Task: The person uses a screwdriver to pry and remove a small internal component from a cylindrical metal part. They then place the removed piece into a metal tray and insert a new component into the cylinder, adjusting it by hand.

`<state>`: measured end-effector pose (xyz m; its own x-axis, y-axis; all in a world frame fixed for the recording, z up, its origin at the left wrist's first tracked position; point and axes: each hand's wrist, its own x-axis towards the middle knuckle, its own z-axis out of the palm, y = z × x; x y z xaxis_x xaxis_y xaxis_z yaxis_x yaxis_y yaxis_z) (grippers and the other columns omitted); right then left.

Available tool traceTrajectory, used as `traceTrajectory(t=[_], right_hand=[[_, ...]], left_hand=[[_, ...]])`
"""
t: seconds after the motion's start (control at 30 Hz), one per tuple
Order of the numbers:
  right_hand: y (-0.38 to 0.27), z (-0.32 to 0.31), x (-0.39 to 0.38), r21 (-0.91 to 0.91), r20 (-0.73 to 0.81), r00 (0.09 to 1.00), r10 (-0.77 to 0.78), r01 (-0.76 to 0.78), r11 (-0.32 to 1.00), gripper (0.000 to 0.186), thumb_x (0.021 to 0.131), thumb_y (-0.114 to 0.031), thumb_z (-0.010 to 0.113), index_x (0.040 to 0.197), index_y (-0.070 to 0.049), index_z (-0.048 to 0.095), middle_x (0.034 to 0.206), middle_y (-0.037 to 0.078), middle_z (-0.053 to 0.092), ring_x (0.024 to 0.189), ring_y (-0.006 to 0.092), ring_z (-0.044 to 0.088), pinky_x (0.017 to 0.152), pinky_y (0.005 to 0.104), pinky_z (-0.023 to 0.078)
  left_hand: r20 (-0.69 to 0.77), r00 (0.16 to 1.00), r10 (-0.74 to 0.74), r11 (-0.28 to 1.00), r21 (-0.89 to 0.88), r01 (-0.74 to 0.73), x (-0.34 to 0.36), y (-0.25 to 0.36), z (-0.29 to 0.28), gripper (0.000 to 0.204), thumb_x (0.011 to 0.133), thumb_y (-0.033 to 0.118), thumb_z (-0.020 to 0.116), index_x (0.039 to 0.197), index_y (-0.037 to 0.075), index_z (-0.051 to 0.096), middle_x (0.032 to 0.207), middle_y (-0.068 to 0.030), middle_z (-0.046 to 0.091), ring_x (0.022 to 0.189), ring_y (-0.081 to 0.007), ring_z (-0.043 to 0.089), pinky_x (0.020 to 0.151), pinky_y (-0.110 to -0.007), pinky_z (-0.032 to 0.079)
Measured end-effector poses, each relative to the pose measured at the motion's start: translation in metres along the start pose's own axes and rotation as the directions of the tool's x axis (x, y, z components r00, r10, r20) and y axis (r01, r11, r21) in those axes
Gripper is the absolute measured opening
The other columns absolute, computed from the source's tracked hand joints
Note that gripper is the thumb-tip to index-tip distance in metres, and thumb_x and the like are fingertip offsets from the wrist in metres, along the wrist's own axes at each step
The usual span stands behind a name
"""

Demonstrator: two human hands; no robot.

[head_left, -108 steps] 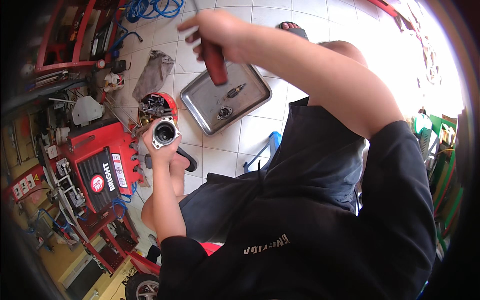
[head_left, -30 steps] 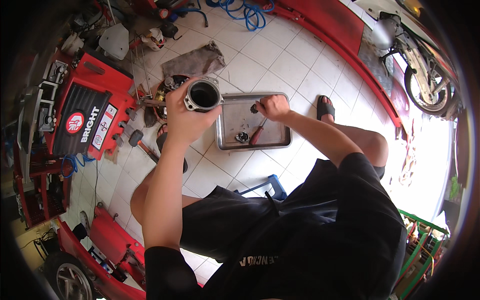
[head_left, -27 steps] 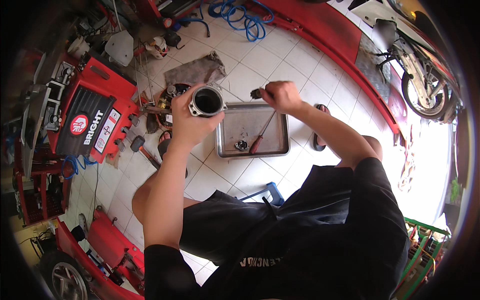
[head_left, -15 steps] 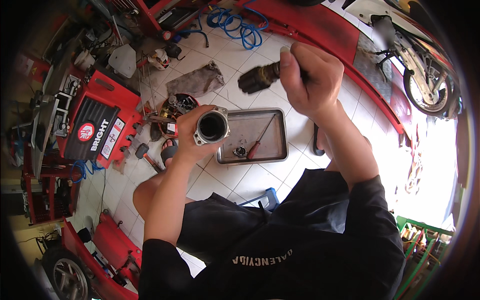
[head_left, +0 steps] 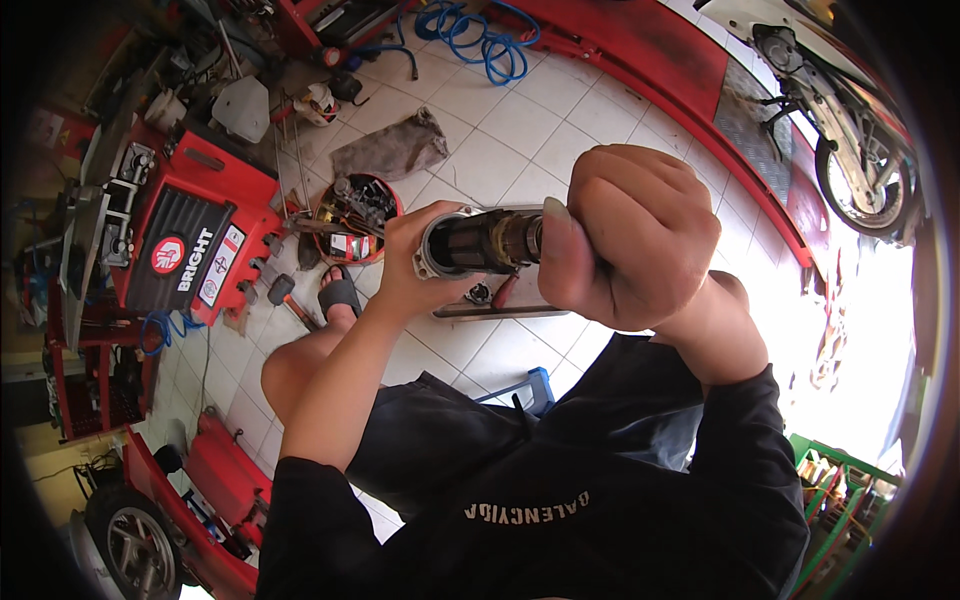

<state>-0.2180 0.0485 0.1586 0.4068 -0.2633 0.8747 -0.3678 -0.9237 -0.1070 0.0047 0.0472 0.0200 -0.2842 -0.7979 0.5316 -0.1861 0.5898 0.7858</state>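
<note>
A dark motor core [head_left: 488,240] is held level above a tiled floor [head_left: 470,135], its left end at the open mouth of a metal casing [head_left: 424,268]; how deep it sits inside cannot be told from this angle; the right hand [head_left: 640,240] has its fingers curled shut around the core's right end, thumb pressed along the near side; the left hand [head_left: 405,250] has its fingers partly open, wrapped about the casing; beneath and beyond the hands, partly hidden, lies a metal tray [head_left: 525,312], with a small round part [head_left: 479,294] and a red-handled screwdriver [head_left: 506,291] in it; to the left stand a red bowl [head_left: 397,202] filled with tools and parts, and a hammer [head_left: 291,298] on the floor; a grey rag [head_left: 390,146] lies farther off, with a coiled blue hose [head_left: 497,52] at the far side; a red machine [head_left: 190,225] stands at left, a motorcycle [head_left: 838,145] at far right.
</note>
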Motion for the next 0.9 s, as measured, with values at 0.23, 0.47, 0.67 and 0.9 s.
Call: traceTrajectory(t=[0.23, 0.47, 0.67, 0.9], right_hand=[[0.005, 0.050, -0.036, 0.008, 0.112, 0.993, 0.034, -0.035, 0.999, 0.025, 0.073, -0.003, 0.073, 0.068, -0.005, 0.048, 0.063, 0.008, 0.050, 0.049, 0.0262, 0.052, 0.045, 0.0385, 0.043], [0.007, 0.049, -0.035, 0.023, 0.179, 0.978, 0.104, -0.110, 0.994, 0.027, 0.075, -0.001, 0.074, 0.066, -0.005, 0.048, 0.062, 0.009, 0.050, 0.049, 0.0282, 0.051, 0.046, 0.0397, 0.042], [0.006, 0.052, -0.034, 0.053, 0.174, 0.961, 0.216, -0.228, 0.972, 0.030, 0.080, -0.001, 0.074, 0.064, -0.003, 0.049, 0.059, 0.010, 0.047, 0.047, 0.0297, 0.048, 0.045, 0.0406, 0.040], [-0.001, 0.042, -0.037, 0.033, 0.258, 0.900, 0.352, -0.372, 0.928, 0.029, 0.085, -0.014, 0.076, 0.066, -0.003, 0.058, 0.059, 0.012, 0.056, 0.050, 0.0344, 0.056, 0.046, 0.0440, 0.046]], left_hand=[[-0.028, 0.999, -0.024, 0.999, 0.039, 0.025, 0.001, 0.017, 0.002, 0.044, 0.065, 0.013, 0.091, 0.101, 0.000, 0.069, 0.086, -0.0075, 0.074, 0.075, -0.0143, 0.070, 0.072, -0.028, 0.055], [-0.028, 0.996, -0.089, 0.996, 0.002, 0.089, -0.002, 0.018, -0.008, 0.042, 0.066, 0.012, 0.092, 0.100, 0.002, 0.069, 0.085, -0.0066, 0.073, 0.075, -0.0140, 0.070, 0.072, -0.028, 0.055], [-0.025, 0.999, -0.030, 0.998, 0.052, 0.031, 0.002, 0.008, -0.014, 0.047, 0.062, 0.008, 0.089, 0.103, 0.000, 0.070, 0.090, -0.0083, 0.073, 0.079, -0.0158, 0.071, 0.075, -0.028, 0.055], [-0.037, 0.999, 0.039, 0.993, 0.114, -0.034, -0.001, 0.003, -0.011, 0.049, 0.061, 0.008, 0.089, 0.106, 0.000, 0.069, 0.091, -0.0086, 0.073, 0.079, -0.0175, 0.072, 0.075, -0.029, 0.055]])
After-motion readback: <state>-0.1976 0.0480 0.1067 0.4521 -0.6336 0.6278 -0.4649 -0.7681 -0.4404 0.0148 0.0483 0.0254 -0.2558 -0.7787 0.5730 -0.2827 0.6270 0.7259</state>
